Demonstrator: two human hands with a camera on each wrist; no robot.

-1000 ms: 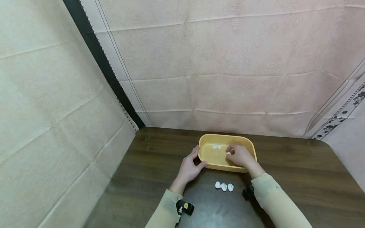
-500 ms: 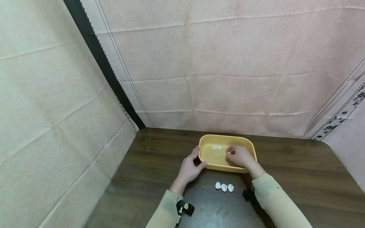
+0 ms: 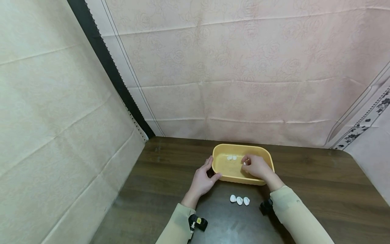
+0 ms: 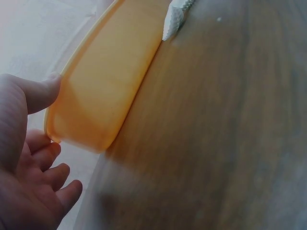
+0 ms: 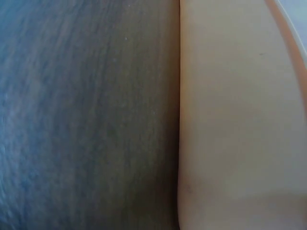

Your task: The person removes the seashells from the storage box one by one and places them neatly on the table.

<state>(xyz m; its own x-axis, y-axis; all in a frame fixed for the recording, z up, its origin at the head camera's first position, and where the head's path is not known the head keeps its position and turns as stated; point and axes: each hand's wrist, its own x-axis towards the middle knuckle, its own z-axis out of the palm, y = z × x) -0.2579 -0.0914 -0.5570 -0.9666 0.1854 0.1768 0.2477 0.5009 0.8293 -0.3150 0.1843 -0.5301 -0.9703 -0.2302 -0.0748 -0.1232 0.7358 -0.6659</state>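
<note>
Yellow plastic tray (image 3: 230, 173): on the brown wood-grain table (image 3: 170, 162), near its far edge. Left hand (image 3: 202, 181) at the tray's near-left corner, thumb touching the near wall by the rim, other fingers spread toward the left end; the left wrist view shows some of those fingers free of the plastic. Right hand (image 3: 257, 166) reaches over the near rim into the tray, fingers bent, thumb and fingertips pinching a small white piece (image 3: 244, 163), mostly covered; whether it touches the tray floor cannot be told. The hands are apart, the tray between them. Two white pieces (image 3: 234, 157) lie side by side inside the tray, toward the far wall, left of the right hand. Three white shell-shaped pieces (image 3: 239, 201) sit in a close row on the table, on the near side of the tray, between the forearms. Right wrist view: tray wall and table only; grip not shown there. Pale sleeves (image 3: 175, 225) on both arms, a black wrist camera (image 3: 201, 223) at the left cuff, a second black device (image 3: 266, 206) at the right. Behind the table, pale rose-patterned cloth (image 3: 237, 67); at left, a black strip (image 3: 115, 74) runs down to the table's far corner.
</note>
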